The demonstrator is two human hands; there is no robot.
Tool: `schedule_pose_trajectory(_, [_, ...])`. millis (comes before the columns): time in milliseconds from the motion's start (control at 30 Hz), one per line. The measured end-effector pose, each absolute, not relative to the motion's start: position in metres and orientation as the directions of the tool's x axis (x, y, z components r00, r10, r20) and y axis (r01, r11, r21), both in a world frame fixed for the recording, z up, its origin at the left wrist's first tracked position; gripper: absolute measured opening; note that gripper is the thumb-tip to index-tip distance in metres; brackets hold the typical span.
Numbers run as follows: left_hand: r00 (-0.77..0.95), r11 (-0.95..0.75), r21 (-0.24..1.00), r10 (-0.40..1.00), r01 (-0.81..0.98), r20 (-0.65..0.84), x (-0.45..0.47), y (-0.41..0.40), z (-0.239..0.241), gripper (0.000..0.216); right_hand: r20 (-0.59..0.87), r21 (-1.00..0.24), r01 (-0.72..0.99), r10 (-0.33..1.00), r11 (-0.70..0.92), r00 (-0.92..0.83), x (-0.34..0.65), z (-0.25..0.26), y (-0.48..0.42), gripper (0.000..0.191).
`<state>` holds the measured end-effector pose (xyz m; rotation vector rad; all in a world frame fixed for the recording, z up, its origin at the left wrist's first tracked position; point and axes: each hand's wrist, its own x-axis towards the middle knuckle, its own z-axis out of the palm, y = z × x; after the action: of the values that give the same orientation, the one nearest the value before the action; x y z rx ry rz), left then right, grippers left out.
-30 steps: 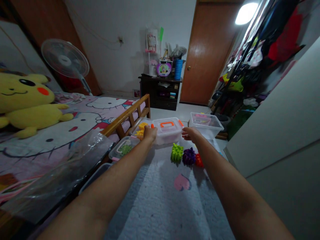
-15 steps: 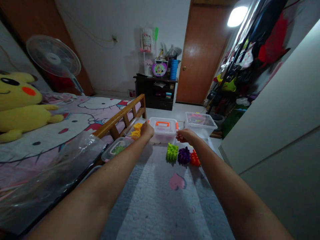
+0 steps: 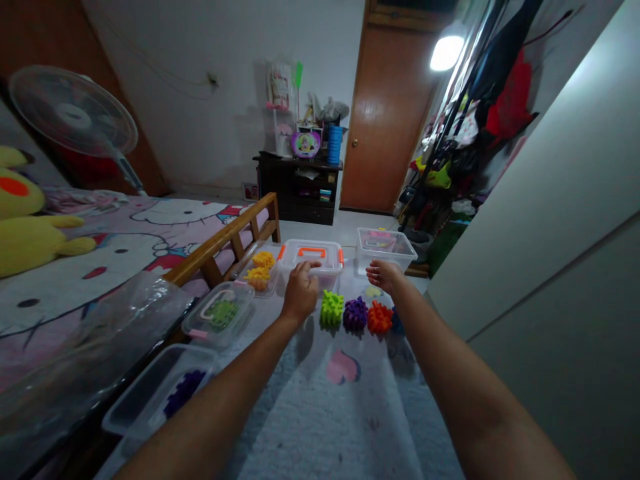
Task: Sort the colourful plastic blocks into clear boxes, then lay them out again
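A clear lidded box (image 3: 327,256) with an orange handle and orange side latches stands at the far end of the grey bed surface. My left hand (image 3: 301,292) is just in front of it, index finger stretched out, holding nothing; I cannot tell if it touches the box. My right hand (image 3: 384,275), fingers apart and nothing in them, hovers before an open clear box (image 3: 395,255). Between and below the hands sit piles of toy pieces in a row: lime green (image 3: 331,309), purple (image 3: 355,314), orange-red (image 3: 379,318), and a partly hidden blue one (image 3: 397,323).
Along the left edge lie clear containers: one with yellow pieces (image 3: 261,268), a lid or box over green pieces (image 3: 221,313), one with dark purple pieces (image 3: 184,393). A wooden bed rail (image 3: 225,241) and plastic sheet (image 3: 115,347) flank them. A white cabinet (image 3: 545,267) stands at right.
My left hand has moved from the box's left side to its front, and its fingers have opened. My right hand has come away from the right latch. The view has turned slightly right.
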<state>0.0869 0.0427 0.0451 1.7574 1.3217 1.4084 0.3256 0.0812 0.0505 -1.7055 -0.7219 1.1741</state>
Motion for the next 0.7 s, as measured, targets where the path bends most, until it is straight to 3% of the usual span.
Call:
schedule_pose_trajectory(167, [0.266,-0.45,0.836,0.887,0.315,0.378,0.114,0.051,0.071,0.03,-0.175,-0.958,0.108,0.84,-0.265,0.513,0.337,0.041,0.082,0.01])
schedule_pose_trajectory(300, [0.409,-0.496,0.806,0.841,0.323,0.353,0.156,0.071,0.084,0.033,-0.007,-0.93,0.306,0.843,-0.202,0.537,0.347,0.036,0.086,0.034])
schedule_pose_trajectory(433, [0.535,-0.537,0.609,0.819,0.584,0.209,0.195,0.088,0.08,0.044,0.057,-0.852,0.471,0.856,-0.226,0.514,0.364,0.032,0.091,0.059])
schedule_pose_trajectory(533, [0.577,-0.547,0.497,0.81,0.674,0.109,0.213,0.1,0.074,0.06,0.073,-0.761,0.593,0.874,-0.263,0.481,0.376,0.027,0.092,0.073])
schedule_pose_trajectory(700, [0.601,-0.571,0.351,0.798,0.742,0.026,0.226,0.116,0.064,0.066,0.097,-0.672,0.686,0.885,-0.28,0.456,0.387,0.022,0.091,0.068])
